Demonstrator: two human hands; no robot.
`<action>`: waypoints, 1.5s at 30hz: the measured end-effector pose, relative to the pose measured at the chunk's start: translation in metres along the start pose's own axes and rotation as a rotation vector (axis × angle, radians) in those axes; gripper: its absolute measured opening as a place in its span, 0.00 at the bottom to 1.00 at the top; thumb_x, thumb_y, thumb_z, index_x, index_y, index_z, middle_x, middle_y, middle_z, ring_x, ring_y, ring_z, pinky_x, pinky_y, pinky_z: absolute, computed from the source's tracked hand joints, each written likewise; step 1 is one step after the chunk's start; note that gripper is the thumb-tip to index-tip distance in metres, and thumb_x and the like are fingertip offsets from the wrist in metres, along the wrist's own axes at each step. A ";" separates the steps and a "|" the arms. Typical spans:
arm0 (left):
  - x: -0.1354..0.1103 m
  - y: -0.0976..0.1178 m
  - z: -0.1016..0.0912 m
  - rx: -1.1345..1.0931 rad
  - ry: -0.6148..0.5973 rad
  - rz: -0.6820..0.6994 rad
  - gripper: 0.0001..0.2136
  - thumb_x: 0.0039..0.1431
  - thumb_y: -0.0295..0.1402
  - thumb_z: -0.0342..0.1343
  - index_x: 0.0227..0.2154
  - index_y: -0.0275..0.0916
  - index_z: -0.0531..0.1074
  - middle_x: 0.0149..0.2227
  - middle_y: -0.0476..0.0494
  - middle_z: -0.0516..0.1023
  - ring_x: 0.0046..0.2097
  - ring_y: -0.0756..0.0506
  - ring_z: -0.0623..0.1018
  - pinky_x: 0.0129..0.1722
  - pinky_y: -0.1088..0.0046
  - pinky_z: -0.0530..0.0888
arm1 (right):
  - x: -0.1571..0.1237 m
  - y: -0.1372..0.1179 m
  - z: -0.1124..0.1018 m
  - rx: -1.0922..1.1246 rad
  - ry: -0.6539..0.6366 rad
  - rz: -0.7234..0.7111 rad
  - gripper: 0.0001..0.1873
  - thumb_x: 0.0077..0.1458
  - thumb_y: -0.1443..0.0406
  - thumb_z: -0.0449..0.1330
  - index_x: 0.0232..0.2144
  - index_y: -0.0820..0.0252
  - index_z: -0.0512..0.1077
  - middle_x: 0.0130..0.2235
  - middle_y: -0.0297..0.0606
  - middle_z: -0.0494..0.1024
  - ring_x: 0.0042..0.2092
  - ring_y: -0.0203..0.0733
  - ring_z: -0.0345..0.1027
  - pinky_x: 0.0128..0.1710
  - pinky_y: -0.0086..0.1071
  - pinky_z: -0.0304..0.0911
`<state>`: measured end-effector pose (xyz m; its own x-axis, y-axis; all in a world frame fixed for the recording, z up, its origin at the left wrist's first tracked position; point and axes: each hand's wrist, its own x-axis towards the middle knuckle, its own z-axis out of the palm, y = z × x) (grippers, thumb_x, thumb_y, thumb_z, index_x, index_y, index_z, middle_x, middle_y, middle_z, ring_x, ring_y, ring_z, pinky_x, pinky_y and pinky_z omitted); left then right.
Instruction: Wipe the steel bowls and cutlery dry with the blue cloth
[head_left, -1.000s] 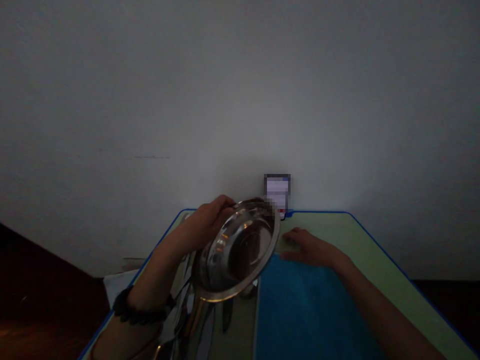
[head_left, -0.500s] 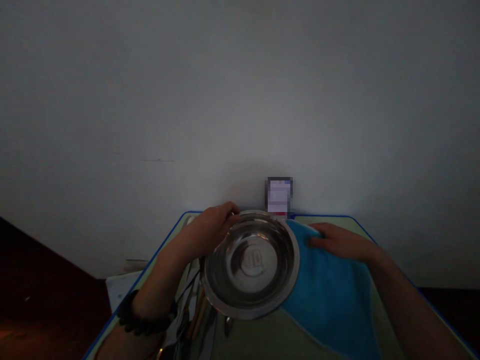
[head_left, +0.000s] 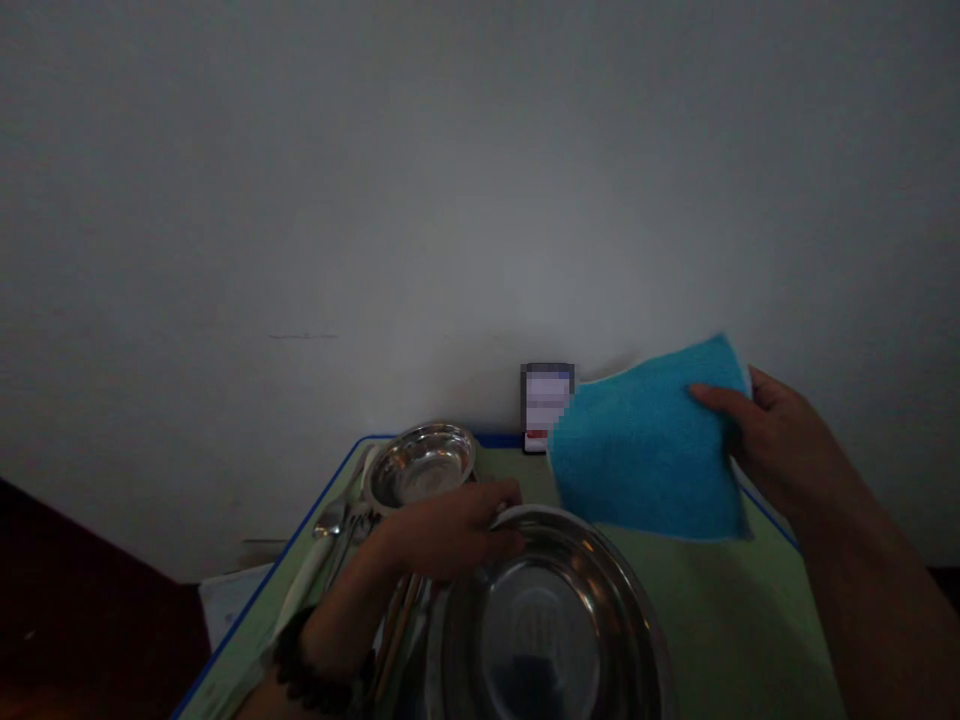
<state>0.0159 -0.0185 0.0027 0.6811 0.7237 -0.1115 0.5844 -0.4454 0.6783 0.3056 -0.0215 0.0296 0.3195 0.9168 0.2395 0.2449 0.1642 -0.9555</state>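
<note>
The large steel bowl (head_left: 619,600) is at the near middle of the table (head_left: 720,600), open side up; this bowl is the reference for all positions below. The left hand (head_left: 465,530) holds it at the far-left part of the rim, with the thumb on the inner side and the fingers beyond the edge. The right hand (head_left: 776,445) pinches a blue cloth (head_left: 645,440) near one edge; the cloth hangs beyond and to the right of the bowl, raised above the table.

For good control, grip the rim firmly and hold the bowl level, so that it does not swing into the cutlery on its left. Hold the cloth high enough that its lower edge does not catch the rim.

Beyond the bowl, to its left, is a smaller steel bowl (head_left: 424,470). Nearer on that side lie a spoon (head_left: 328,522) and a pair of brown sticks or handles (head_left: 396,635); a bead bracelet (head_left: 311,665) and the forearm cover other pieces. A phone (head_left: 546,415) stands beyond the bowl, its screen pixelated.

The bowl's near rim is cut off by the lower border. The mark on its floor is illegible. Whether its base touches the table cannot be determined.
</note>
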 end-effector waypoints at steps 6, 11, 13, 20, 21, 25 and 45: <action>0.017 0.015 0.042 -0.636 0.024 -0.082 0.11 0.53 0.30 0.47 0.36 0.38 0.72 0.23 0.50 0.74 0.28 0.48 0.74 0.28 0.75 0.69 | -0.018 -0.014 0.001 -0.063 0.035 -0.174 0.12 0.45 0.57 0.61 0.31 0.57 0.69 0.26 0.31 0.73 0.24 0.35 0.66 0.22 0.27 0.63; 0.020 0.009 0.096 -1.263 0.061 -0.338 0.10 0.41 0.25 0.48 0.29 0.33 0.70 0.23 0.46 0.75 0.22 0.49 0.73 0.20 0.77 0.69 | -0.040 0.010 0.007 -0.400 -0.260 -0.336 0.06 0.50 0.61 0.57 0.30 0.58 0.67 0.26 0.33 0.74 0.25 0.37 0.67 0.24 0.30 0.64; 0.015 0.003 0.111 -1.364 0.123 -0.416 0.12 0.43 0.27 0.50 0.33 0.31 0.70 0.21 0.45 0.74 0.20 0.48 0.73 0.17 0.75 0.69 | -0.051 0.030 0.011 -0.373 -0.399 -0.363 0.10 0.51 0.66 0.55 0.39 0.57 0.66 0.31 0.34 0.76 0.31 0.39 0.70 0.29 0.31 0.66; -0.002 -0.003 0.128 -1.059 0.777 -0.555 0.32 0.42 0.38 0.60 0.53 0.41 0.58 0.49 0.39 0.70 0.42 0.37 0.75 0.22 0.71 0.75 | -0.084 0.071 0.022 -0.430 -0.707 -0.554 0.26 0.51 0.68 0.55 0.54 0.55 0.62 0.54 0.39 0.67 0.58 0.44 0.54 0.59 0.44 0.48; -0.002 -0.002 0.129 -1.011 0.801 -0.541 0.33 0.43 0.39 0.60 0.53 0.41 0.57 0.51 0.38 0.68 0.45 0.37 0.74 0.24 0.71 0.75 | -0.087 0.072 0.022 -0.455 -0.755 -0.551 0.25 0.50 0.64 0.57 0.52 0.55 0.64 0.56 0.40 0.65 0.60 0.47 0.51 0.59 0.46 0.47; -0.004 -0.001 0.135 -0.831 0.855 -0.477 0.35 0.44 0.42 0.60 0.55 0.39 0.56 0.49 0.38 0.70 0.52 0.36 0.69 0.36 0.67 0.76 | -0.090 0.081 0.022 -0.462 -0.769 -0.492 0.25 0.50 0.55 0.57 0.51 0.52 0.65 0.62 0.39 0.53 0.63 0.53 0.39 0.59 0.51 0.45; -0.017 -0.001 0.138 -0.932 0.627 -0.248 0.27 0.48 0.42 0.56 0.52 0.43 0.64 0.56 0.44 0.66 0.60 0.36 0.60 0.57 0.60 0.59 | -0.088 0.094 0.031 -0.409 -0.201 -0.122 0.14 0.57 0.55 0.48 0.31 0.59 0.65 0.24 0.31 0.69 0.25 0.37 0.64 0.26 0.30 0.59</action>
<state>0.0651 -0.1034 -0.0964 0.1014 0.9884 -0.1133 -0.0600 0.1197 0.9910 0.2726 -0.0753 -0.0862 0.0926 0.9586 0.2694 0.6230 0.1553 -0.7666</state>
